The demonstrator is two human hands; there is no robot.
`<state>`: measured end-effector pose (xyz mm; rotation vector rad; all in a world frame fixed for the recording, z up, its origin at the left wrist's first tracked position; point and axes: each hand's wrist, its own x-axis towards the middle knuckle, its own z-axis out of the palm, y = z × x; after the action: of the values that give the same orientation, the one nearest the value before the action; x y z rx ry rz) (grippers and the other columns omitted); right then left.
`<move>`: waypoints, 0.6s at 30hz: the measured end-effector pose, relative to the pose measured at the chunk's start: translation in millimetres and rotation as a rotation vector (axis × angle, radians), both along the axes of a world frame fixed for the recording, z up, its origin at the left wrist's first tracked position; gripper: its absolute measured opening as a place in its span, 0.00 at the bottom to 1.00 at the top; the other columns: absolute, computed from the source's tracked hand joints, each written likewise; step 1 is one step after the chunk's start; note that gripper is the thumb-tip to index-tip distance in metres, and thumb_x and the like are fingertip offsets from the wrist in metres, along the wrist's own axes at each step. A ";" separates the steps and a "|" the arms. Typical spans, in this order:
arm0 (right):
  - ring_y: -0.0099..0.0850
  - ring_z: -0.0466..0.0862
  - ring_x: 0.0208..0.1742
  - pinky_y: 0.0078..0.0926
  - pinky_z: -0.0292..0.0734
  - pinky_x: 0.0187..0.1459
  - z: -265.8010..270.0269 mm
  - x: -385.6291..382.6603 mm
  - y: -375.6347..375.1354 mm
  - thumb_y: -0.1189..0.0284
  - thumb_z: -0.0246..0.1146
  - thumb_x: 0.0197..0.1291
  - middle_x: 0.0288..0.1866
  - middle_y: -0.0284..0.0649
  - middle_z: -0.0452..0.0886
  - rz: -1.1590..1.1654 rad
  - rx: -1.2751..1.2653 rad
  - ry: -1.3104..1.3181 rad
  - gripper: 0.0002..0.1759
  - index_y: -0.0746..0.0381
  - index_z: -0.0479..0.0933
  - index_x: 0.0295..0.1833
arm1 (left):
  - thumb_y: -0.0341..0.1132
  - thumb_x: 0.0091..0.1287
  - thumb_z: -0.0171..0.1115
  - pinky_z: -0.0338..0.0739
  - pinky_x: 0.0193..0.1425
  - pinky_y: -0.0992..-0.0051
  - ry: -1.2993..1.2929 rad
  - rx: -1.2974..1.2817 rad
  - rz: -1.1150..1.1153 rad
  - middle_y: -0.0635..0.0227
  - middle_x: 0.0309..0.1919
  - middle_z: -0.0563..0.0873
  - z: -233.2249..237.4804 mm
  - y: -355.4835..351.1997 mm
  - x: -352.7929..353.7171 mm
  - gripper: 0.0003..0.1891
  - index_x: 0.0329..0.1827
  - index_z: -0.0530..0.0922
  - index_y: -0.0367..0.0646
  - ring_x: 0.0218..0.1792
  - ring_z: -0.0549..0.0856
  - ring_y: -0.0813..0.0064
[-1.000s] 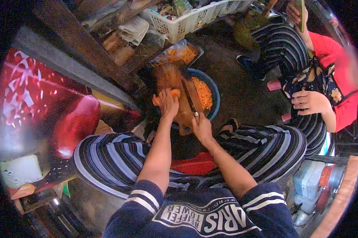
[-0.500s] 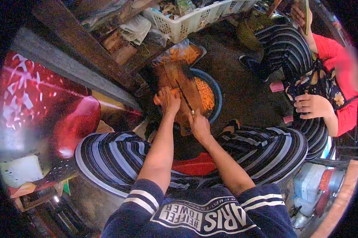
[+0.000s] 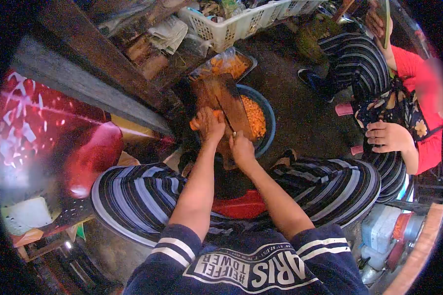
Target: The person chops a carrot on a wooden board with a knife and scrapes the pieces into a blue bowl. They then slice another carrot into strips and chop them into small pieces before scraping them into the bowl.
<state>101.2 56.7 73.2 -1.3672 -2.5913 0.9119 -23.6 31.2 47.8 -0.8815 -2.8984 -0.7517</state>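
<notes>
A wooden chopping board [image 3: 210, 91] lies partly across a blue basin [image 3: 271, 123] that holds small diced orange pieces [image 3: 254, 116]. My left hand [image 3: 211, 126] presses down on orange pieces [image 3: 196, 124] at the board's left side, which look like carrot; the fingers partly cover them. In my right hand [image 3: 242, 149] is the handle of a knife [image 3: 225, 113]. Its narrow blade points away from me over the board, just right of my left fingers.
Beyond the board sits a tray of orange pieces [image 3: 236, 65] partly under clear plastic. A white plastic crate [image 3: 221, 33] stands behind it. Wooden beams [image 3: 98, 54] run along the left. At right another person [image 3: 403, 105] sits close by, holding a flat object [image 3: 384, 24].
My right hand and the knife have shifted slightly left, toward my left hand. My left hand stays on the orange pieces. The other person's raised hand has moved a little.
</notes>
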 end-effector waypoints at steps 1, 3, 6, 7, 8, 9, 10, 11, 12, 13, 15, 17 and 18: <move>0.57 0.79 0.32 0.52 0.74 0.35 -4.4 -4.2 2.2 0.64 0.53 0.61 0.26 0.60 0.78 0.035 0.031 0.016 0.16 0.68 0.66 0.40 | 0.46 0.58 0.56 0.52 0.60 0.53 -0.011 0.011 -0.005 0.56 0.47 0.73 0.5 -1.0 1.1 0.20 0.46 0.69 0.39 0.54 0.68 0.58; 0.56 0.79 0.33 0.51 0.75 0.35 -11.8 -13.6 3.7 0.64 0.53 0.61 0.26 0.59 0.78 0.073 0.061 0.039 0.16 0.68 0.66 0.39 | 0.46 0.58 0.56 0.52 0.60 0.53 -0.015 0.022 -0.007 0.55 0.47 0.73 -0.6 -3.0 0.9 0.21 0.46 0.69 0.38 0.54 0.68 0.57; 0.55 0.80 0.33 0.50 0.75 0.35 -18.0 -22.7 4.1 0.64 0.53 0.60 0.27 0.59 0.78 0.043 0.068 0.007 0.16 0.70 0.67 0.39 | 0.45 0.59 0.55 0.52 0.60 0.52 -0.024 -0.014 -0.026 0.55 0.47 0.73 -6.0 -3.6 -3.5 0.21 0.46 0.68 0.38 0.54 0.68 0.56; 0.55 0.80 0.34 0.50 0.75 0.36 -17.6 -18.0 3.4 0.63 0.54 0.60 0.27 0.59 0.78 0.051 0.045 0.011 0.18 0.70 0.68 0.41 | 0.44 0.59 0.55 0.52 0.60 0.52 -0.025 0.007 -0.033 0.54 0.47 0.73 -7.7 -3.7 -2.5 0.21 0.47 0.68 0.37 0.54 0.68 0.56; 0.54 0.80 0.34 0.49 0.76 0.36 -16.3 -15.3 4.9 0.63 0.55 0.59 0.27 0.59 0.78 0.060 0.027 0.021 0.19 0.71 0.69 0.43 | 0.43 0.59 0.55 0.52 0.61 0.52 -0.020 0.032 -0.038 0.54 0.47 0.73 -8.2 -1.6 -4.2 0.20 0.47 0.68 0.37 0.54 0.68 0.55; 0.54 0.80 0.34 0.49 0.76 0.36 -13.2 -10.3 4.6 0.63 0.55 0.59 0.27 0.59 0.78 0.058 0.031 0.026 0.19 0.71 0.69 0.43 | 0.43 0.59 0.55 0.52 0.61 0.52 -0.015 0.036 -0.039 0.54 0.47 0.73 -11.1 -0.2 -6.1 0.20 0.47 0.68 0.37 0.54 0.68 0.55; 0.54 0.80 0.34 0.49 0.75 0.35 -10.0 -2.9 3.2 0.63 0.55 0.58 0.27 0.58 0.78 0.044 0.014 0.031 0.19 0.69 0.69 0.44 | 0.42 0.58 0.55 0.50 0.62 0.51 -0.040 0.021 -0.026 0.54 0.49 0.72 -14.5 -0.2 -7.7 0.21 0.49 0.67 0.37 0.55 0.67 0.55; 0.54 0.80 0.33 0.48 0.75 0.34 -7.8 2.4 4.1 0.63 0.56 0.58 0.27 0.57 0.78 0.031 -0.004 0.033 0.19 0.68 0.70 0.46 | 0.41 0.57 0.55 0.49 0.64 0.50 -0.067 0.004 -0.012 0.54 0.50 0.71 -19.0 -0.5 -8.4 0.22 0.51 0.67 0.37 0.56 0.67 0.54; 0.54 0.80 0.33 0.48 0.75 0.34 -9.8 3.4 8.3 0.63 0.56 0.58 0.27 0.57 0.78 0.034 -0.004 0.034 0.19 0.68 0.70 0.46 | 0.41 0.57 0.55 0.49 0.64 0.50 -0.066 0.004 -0.009 0.54 0.50 0.71 -13.5 -2.2 -9.1 0.22 0.51 0.67 0.37 0.56 0.67 0.54; 0.54 0.79 0.33 0.48 0.74 0.33 -12.9 2.1 14.5 0.65 0.57 0.57 0.27 0.57 0.78 0.009 0.056 0.257 0.17 0.67 0.70 0.45 | 0.39 0.55 0.56 0.46 0.65 0.50 -0.160 -0.070 -0.051 0.54 0.52 0.70 -3.2 -4.2 -9.9 0.24 0.54 0.66 0.37 0.58 0.66 0.54; 0.54 0.78 0.31 0.45 0.72 0.30 -8.0 -8.0 26.5 0.68 0.60 0.54 0.27 0.56 0.77 -0.059 0.066 0.428 0.15 0.64 0.71 0.46 | 0.36 0.53 0.57 0.44 0.67 0.50 -0.261 -0.147 -0.097 0.54 0.54 0.69 11.4 -11.3 -8.5 0.26 0.56 0.65 0.38 0.60 0.65 0.54; 0.53 0.79 0.30 0.45 0.72 0.30 -19.8 -26.7 47.3 0.69 0.61 0.53 0.27 0.55 0.77 -0.095 0.074 0.376 0.17 0.64 0.71 0.47 | 0.33 0.50 0.61 0.41 0.69 0.49 -0.280 -0.096 -0.150 0.56 0.57 0.68 17.8 -20.2 -12.2 0.30 0.59 0.65 0.42 0.62 0.63 0.54; 0.52 0.79 0.29 0.44 0.72 0.29 -27.0 -34.9 54.9 0.69 0.63 0.51 0.28 0.54 0.78 -0.127 0.084 0.328 0.18 0.64 0.72 0.48 | 0.33 0.50 0.61 0.41 0.69 0.49 -0.275 -0.095 -0.149 0.56 0.57 0.68 15.4 -24.3 -11.7 0.30 0.59 0.65 0.42 0.62 0.63 0.54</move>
<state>66.3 111.6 46.2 -1.2265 -2.2466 0.9100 -35.3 6.9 63.3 -1.0959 -3.1574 -0.8111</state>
